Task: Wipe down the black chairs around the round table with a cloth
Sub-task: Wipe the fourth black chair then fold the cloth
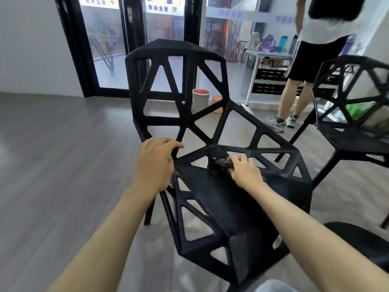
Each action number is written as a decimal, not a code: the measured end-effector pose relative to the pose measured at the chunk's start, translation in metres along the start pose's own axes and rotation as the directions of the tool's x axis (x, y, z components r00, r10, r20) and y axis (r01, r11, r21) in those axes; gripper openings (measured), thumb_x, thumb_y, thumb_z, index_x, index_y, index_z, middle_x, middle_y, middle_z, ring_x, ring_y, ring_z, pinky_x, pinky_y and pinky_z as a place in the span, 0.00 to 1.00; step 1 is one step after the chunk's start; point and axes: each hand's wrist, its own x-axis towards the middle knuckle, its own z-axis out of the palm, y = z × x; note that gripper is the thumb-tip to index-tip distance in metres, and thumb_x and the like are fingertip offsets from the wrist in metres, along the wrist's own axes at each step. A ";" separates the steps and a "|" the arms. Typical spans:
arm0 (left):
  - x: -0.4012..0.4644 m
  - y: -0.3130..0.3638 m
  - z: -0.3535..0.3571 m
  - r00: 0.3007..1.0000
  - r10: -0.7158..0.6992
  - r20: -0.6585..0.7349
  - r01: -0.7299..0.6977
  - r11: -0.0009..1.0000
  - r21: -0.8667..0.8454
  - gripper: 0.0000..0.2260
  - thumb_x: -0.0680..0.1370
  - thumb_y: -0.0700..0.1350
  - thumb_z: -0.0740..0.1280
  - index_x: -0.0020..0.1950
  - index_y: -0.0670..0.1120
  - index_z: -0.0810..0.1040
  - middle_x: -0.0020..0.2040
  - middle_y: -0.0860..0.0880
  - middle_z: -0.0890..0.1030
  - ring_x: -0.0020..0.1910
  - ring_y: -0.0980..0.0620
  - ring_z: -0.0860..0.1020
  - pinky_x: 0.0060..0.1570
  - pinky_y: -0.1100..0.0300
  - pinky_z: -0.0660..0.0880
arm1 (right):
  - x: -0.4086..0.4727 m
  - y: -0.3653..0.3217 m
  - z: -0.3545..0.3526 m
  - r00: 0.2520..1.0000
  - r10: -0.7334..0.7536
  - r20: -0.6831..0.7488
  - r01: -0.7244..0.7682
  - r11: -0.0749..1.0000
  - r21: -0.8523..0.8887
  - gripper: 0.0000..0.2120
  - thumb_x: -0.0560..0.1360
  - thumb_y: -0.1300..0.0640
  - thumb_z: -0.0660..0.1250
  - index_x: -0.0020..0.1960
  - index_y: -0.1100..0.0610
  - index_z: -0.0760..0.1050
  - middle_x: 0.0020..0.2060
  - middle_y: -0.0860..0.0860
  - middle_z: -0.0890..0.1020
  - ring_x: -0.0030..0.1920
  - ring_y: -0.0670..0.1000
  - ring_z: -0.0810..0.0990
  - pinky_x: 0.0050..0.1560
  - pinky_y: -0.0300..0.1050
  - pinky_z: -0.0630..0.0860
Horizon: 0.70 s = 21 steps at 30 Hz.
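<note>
The left hand (154, 163) rests on the left edge of the black chair (210, 157), fingers loosely spread, gripping nothing. On the chair's seat, near the back, the right hand (242, 170) curls round a dark cloth (224, 164) — pressed against the frame. Right of this chair stands a second black chair (353, 127), and behind it a person (305, 60).

Grey bin (201, 99), standing person (311, 60)
</note>
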 end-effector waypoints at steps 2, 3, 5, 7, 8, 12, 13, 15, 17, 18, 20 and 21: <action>0.003 -0.003 0.001 1.000 0.016 0.021 -0.016 1.000 0.005 0.22 0.77 0.32 0.67 0.63 0.55 0.82 0.62 0.53 0.81 0.69 0.46 0.74 0.74 0.52 0.61 | 0.001 0.025 -0.004 0.997 0.076 -0.028 -0.077 0.996 -0.037 0.16 0.81 0.48 0.64 0.68 0.47 0.70 0.62 0.55 0.71 0.62 0.63 0.71 0.57 0.59 0.75; 0.004 -0.004 0.000 0.999 0.026 0.027 -0.027 1.000 0.006 0.22 0.77 0.32 0.67 0.62 0.55 0.82 0.62 0.53 0.81 0.69 0.46 0.74 0.73 0.51 0.61 | -0.001 0.032 -0.006 0.994 0.102 -0.028 -0.103 0.994 -0.039 0.16 0.81 0.48 0.65 0.67 0.47 0.70 0.61 0.55 0.71 0.62 0.63 0.71 0.56 0.59 0.75; 0.006 -0.006 -0.001 0.998 0.046 0.031 -0.046 0.999 0.001 0.21 0.76 0.31 0.67 0.60 0.54 0.83 0.62 0.54 0.82 0.68 0.47 0.75 0.73 0.51 0.63 | -0.005 0.037 -0.008 0.993 0.118 -0.017 -0.119 0.992 -0.042 0.15 0.81 0.48 0.65 0.66 0.47 0.70 0.62 0.55 0.70 0.62 0.63 0.70 0.56 0.59 0.76; 0.007 -0.009 -0.001 0.998 0.061 0.033 -0.061 0.998 -0.007 0.21 0.75 0.31 0.67 0.57 0.54 0.84 0.60 0.54 0.83 0.65 0.47 0.77 0.72 0.49 0.65 | -0.013 0.033 -0.011 0.994 0.109 -0.006 -0.109 0.993 -0.046 0.15 0.81 0.48 0.65 0.66 0.48 0.71 0.63 0.55 0.71 0.63 0.63 0.69 0.55 0.58 0.75; 0.007 -0.010 -0.001 0.997 0.064 0.035 -0.064 0.998 -0.005 0.21 0.75 0.30 0.68 0.56 0.55 0.85 0.59 0.55 0.83 0.65 0.47 0.78 0.73 0.48 0.65 | -0.018 0.030 -0.012 0.996 0.092 -0.007 -0.092 0.995 -0.045 0.15 0.80 0.48 0.65 0.66 0.48 0.71 0.63 0.55 0.71 0.63 0.63 0.69 0.55 0.57 0.75; 0.010 -0.015 -0.001 0.997 0.062 0.047 -0.062 0.998 0.000 0.20 0.75 0.30 0.69 0.53 0.55 0.85 0.59 0.55 0.84 0.66 0.48 0.77 0.74 0.49 0.62 | -0.058 0.007 -0.023 1.000 -0.004 -0.003 0.003 0.998 -0.068 0.14 0.79 0.47 0.65 0.63 0.48 0.72 0.61 0.52 0.72 0.62 0.61 0.70 0.52 0.54 0.76; 0.012 -0.017 -0.003 0.996 0.065 0.054 -0.064 0.998 -0.004 0.20 0.75 0.30 0.69 0.53 0.55 0.85 0.59 0.55 0.84 0.66 0.48 0.78 0.74 0.49 0.62 | -0.071 -0.001 -0.025 1.000 -0.029 -0.004 0.028 0.995 -0.091 0.14 0.79 0.46 0.64 0.63 0.47 0.71 0.60 0.52 0.72 0.61 0.59 0.71 0.50 0.53 0.76; 0.016 -0.023 -0.007 0.994 0.081 0.075 -0.081 0.997 -0.003 0.18 0.75 0.31 0.70 0.53 0.54 0.86 0.60 0.54 0.84 0.66 0.48 0.78 0.74 0.50 0.61 | -0.094 -0.019 -0.030 0.997 -0.074 0.002 0.074 0.992 -0.098 0.14 0.78 0.45 0.64 0.62 0.47 0.70 0.58 0.50 0.72 0.59 0.57 0.71 0.47 0.52 0.76; 0.021 -0.033 -0.010 0.990 0.101 0.103 -0.102 0.995 0.001 0.17 0.75 0.31 0.71 0.53 0.54 0.86 0.60 0.53 0.84 0.67 0.48 0.78 0.75 0.49 0.60 | -0.113 -0.037 -0.037 0.993 -0.113 0.023 0.114 0.993 -0.043 0.14 0.78 0.44 0.63 0.61 0.45 0.69 0.56 0.49 0.71 0.58 0.55 0.70 0.48 0.52 0.77; 0.025 -0.038 -0.010 0.987 0.108 0.118 -0.109 0.994 0.001 0.17 0.75 0.31 0.71 0.53 0.53 0.86 0.60 0.53 0.84 0.66 0.47 0.78 0.75 0.49 0.59 | -0.122 -0.045 -0.039 0.991 -0.134 0.023 0.134 0.991 -0.008 0.13 0.77 0.44 0.63 0.61 0.43 0.70 0.55 0.47 0.71 0.58 0.54 0.70 0.48 0.51 0.77; 0.035 -0.052 -0.011 0.980 0.127 0.151 -0.130 0.992 0.008 0.17 0.75 0.31 0.71 0.53 0.53 0.86 0.58 0.53 0.84 0.66 0.47 0.78 0.76 0.49 0.59 | -0.138 -0.060 -0.042 0.982 -0.189 -0.014 0.189 0.981 0.047 0.14 0.76 0.42 0.63 0.61 0.41 0.70 0.54 0.44 0.71 0.56 0.51 0.70 0.48 0.48 0.77; 0.040 -0.059 -0.012 0.976 0.142 0.165 -0.146 0.989 0.016 0.17 0.75 0.32 0.72 0.53 0.53 0.86 0.57 0.53 0.84 0.66 0.47 0.78 0.76 0.49 0.60 | -0.145 -0.067 -0.042 0.975 -0.220 -0.039 0.222 0.973 0.056 0.15 0.76 0.41 0.63 0.61 0.40 0.70 0.53 0.43 0.71 0.56 0.49 0.71 0.47 0.47 0.77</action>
